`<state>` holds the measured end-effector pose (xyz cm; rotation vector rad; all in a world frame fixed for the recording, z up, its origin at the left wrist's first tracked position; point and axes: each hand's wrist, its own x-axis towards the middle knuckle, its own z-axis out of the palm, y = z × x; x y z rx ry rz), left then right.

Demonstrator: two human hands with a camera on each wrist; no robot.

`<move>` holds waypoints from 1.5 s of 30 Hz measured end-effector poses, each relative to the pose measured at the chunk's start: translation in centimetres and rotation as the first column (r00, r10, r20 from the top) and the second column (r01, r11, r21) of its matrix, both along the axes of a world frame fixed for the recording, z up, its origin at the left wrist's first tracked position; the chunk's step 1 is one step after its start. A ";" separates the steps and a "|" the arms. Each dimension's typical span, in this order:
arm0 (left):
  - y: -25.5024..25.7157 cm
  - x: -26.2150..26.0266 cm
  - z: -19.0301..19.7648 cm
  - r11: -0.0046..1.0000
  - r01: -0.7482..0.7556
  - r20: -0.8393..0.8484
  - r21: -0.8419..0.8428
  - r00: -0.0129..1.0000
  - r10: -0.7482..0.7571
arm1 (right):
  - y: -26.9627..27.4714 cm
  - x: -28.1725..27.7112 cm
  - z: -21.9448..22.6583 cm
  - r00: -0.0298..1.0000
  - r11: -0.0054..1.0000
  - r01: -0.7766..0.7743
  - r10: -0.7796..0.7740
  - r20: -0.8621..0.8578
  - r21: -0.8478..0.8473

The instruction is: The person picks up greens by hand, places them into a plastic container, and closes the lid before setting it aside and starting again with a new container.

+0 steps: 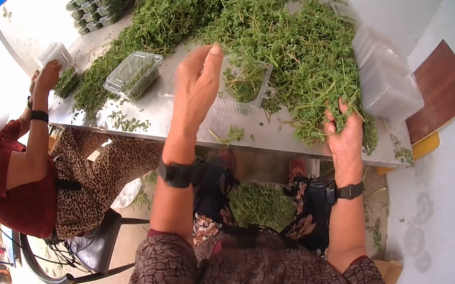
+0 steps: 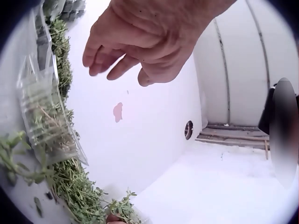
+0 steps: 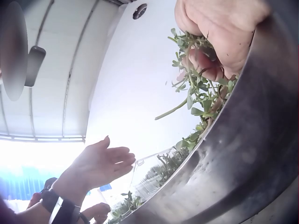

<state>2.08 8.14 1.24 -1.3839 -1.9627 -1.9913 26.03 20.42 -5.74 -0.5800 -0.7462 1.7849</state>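
Note:
My left hand (image 1: 196, 91) is raised above the near side of the table, fingers loosely extended and holding nothing. Beyond it stands an open clear plastic clamshell box (image 1: 266, 96) with some leafy green sprigs (image 1: 244, 80) inside; the hand hides part of it in the head view. At the right end of the table, my right hand (image 1: 346, 132) has its fingers curled round leafy sprigs (image 3: 190, 93) at the near edge of a big pile of greens (image 1: 308, 48). Stems and leaves poke out between those fingers in the right wrist view.
A closed clamshell (image 1: 135, 76) of greens sits left of centre, with stacked filled boxes (image 1: 101, 5) at the back. Nested clear containers (image 1: 389, 83) stand at the right end. Another person (image 1: 11, 156) sits at the left, handling a box. Loose greens (image 1: 260, 204) lie below the table.

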 end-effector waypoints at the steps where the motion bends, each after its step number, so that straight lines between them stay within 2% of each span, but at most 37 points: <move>1: -0.7 0.3 0.2 0.996 0.012 -0.047 0.091 0.999 -0.007 | 0.0 0.0 -0.1 1.000 1.000 -0.001 0.001 0.002 -0.003; 2: -1.8 0.6 0.5 0.996 0.012 -0.047 0.089 0.999 -0.007 | 0.1 0.1 -0.2 1.000 1.000 -0.001 0.001 0.007 0.010; 4: -4.5 1.3 1.2 0.997 0.058 -0.280 -0.050 0.958 -0.070 | 0.1 0.2 -0.3 1.000 1.000 -0.001 0.001 0.014 0.017; 5: -5.8 1.8 1.3 0.982 0.129 -0.243 -0.136 0.957 -0.159 | 0.1 0.2 -0.1 1.000 1.000 -0.004 0.003 0.024 0.022; 6: -6.6 2.1 0.7 0.981 0.127 -0.238 -0.144 0.958 -0.159 | 0.0 0.2 -0.1 0.999 1.000 -0.008 0.007 0.036 0.024; 8: -8.1 2.6 -0.6 0.949 0.203 -0.279 -0.243 0.922 -0.269 | 0.2 0.2 -0.4 0.998 1.000 -0.018 0.017 0.057 0.012; 10: -9.0 3.0 -1.9 0.912 0.094 -0.359 -0.399 0.899 -0.250 | 0.0 0.0 0.0 0.998 0.999 0.001 -0.003 0.062 0.038; 11: -9.0 3.0 -2.7 0.912 0.063 -0.397 -0.406 0.886 -0.238 | 0.0 0.0 0.2 0.998 0.999 -0.002 -0.002 0.068 0.052; 16: -8.1 2.5 -5.9 0.907 -0.045 -0.508 -0.418 0.840 -0.192 | 0.4 0.0 -0.4 0.999 0.998 -0.005 0.003 0.042 0.058; 18: -7.9 2.6 -6.3 0.932 -0.063 -0.543 -0.358 0.825 -0.153 | 0.4 0.0 -0.3 0.999 0.999 -0.004 0.002 0.036 0.046; 24: -8.2 2.0 -7.1 0.951 0.061 -0.474 -0.304 0.856 -0.207 | -0.2 0.0 0.2 0.997 0.999 -0.010 0.007 0.081 0.041; 25: -8.4 2.0 -7.0 0.951 0.062 -0.476 -0.304 0.854 -0.208 | -0.1 0.0 0.1 0.998 1.000 -0.003 0.001 0.067 0.027; 27: -8.5 2.2 -5.8 0.966 0.100 -0.366 -0.240 0.912 -0.185 | 0.1 0.0 -0.1 0.998 0.999 -0.013 0.010 0.060 0.048; 30: -7.9 2.2 -1.8 0.984 0.055 -0.326 -0.172 0.939 -0.109 | 0.1 0.0 -0.1 0.998 0.997 -0.024 0.019 0.066 0.067; 31: -7.4 1.9 -0.6 0.981 0.016 -0.376 -0.193 0.922 -0.089 | 0.0 0.0 -0.2 0.998 0.998 -0.017 0.014 0.063 0.056; 34: -4.4 1.3 0.1 0.991 0.042 -0.368 -0.129 0.926 -0.087 | -0.4 -0.1 0.3 0.998 0.999 -0.015 0.012 0.066 0.038; 35: -3.5 1.3 -0.6 0.985 0.006 -0.379 -0.173 0.923 -0.072 | -0.5 -0.1 0.6 0.997 0.999 -0.018 0.016 0.077 0.026; 38: -2.6 2.0 -1.9 0.994 -0.033 -0.477 -0.107 0.879 -0.022 | 0.0 -0.1 0.1 0.998 0.999 -0.022 0.020 0.059 0.030; 40: -2.9 2.1 -2.7 0.984 -0.041 -0.441 -0.174 0.896 -0.041 | -0.1 0.0 0.0 0.998 0.999 -0.025 0.024 0.060 0.028; 42: -3.4 1.9 -2.9 0.976 -0.146 -0.669 -0.164 0.743 -0.001 | 0.0 -0.1 0.2 0.997 0.999 -0.042 0.040 0.062 0.029; 45: -4.1 1.9 -3.4 0.972 -0.181 -0.620 -0.151 0.783 0.049 | -0.2 -0.1 0.3 0.996 0.999 -0.031 0.030 0.083 0.019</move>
